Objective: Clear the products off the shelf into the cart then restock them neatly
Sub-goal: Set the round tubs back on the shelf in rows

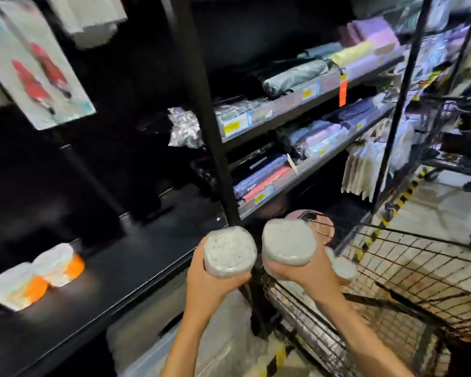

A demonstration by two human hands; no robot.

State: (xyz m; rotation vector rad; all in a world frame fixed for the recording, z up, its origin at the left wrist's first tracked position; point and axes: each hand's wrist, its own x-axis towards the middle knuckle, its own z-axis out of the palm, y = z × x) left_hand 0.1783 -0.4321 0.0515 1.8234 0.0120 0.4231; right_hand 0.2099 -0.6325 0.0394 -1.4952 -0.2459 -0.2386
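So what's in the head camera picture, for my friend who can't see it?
Two hands each hold a clear tub of white bits, the left hand and the right hand, between a black shelf and a wire cart. Two orange-and-white packs sit on the shelf.

folded cloth packs (pixel 294 77) on right shelves | yellow-black floor tape (pixel 404 197) | hanging poster (pixel 36 66)

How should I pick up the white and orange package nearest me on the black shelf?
Come from the open front of the black shelf. Take the near white and orange package around its rounded sides, since it looks soft and bulging. Its twin sits close behind, so that side looks blocked.
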